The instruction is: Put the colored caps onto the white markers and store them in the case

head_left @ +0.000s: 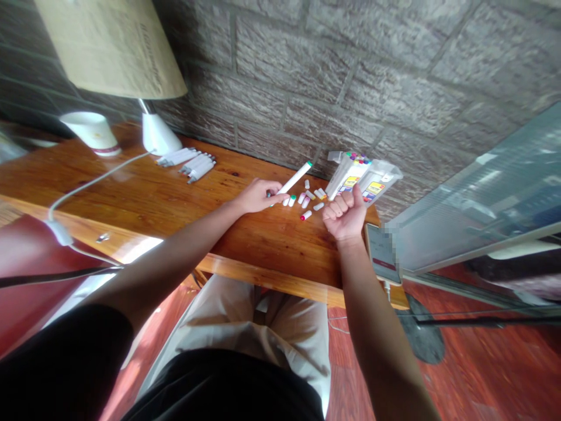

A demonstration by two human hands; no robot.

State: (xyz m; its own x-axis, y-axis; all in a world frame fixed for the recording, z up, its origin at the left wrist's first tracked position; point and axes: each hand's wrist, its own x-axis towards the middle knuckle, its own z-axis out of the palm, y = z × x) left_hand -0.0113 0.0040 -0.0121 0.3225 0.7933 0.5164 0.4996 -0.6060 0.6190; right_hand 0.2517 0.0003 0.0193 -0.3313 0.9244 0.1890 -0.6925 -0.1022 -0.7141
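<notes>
A white marker with a green end (295, 177) is pinched in my left hand (258, 196), tilted up toward the wall just above the desk. My right hand (344, 217) is curled with the palm up and the thumb sticking out; whatever its fingers may enclose is hidden. Between the hands lie several loose white marker caps, among them a red-ended cap (305, 216) and a green-ended cap (292, 200). Behind my right hand stand a clear case of markers (348, 174) with coloured ends and a second clear case (381, 178). Farther left rest several uncapped grey-white markers (201, 166).
On the wooden desk (280, 245) stand a lamp (158, 134) and a paper cup (93, 133) at the left. The lamp's white cord (83, 184) runs over the front edge. A phone (383, 254) lies by the right edge. A brick wall (289, 70) backs the desk.
</notes>
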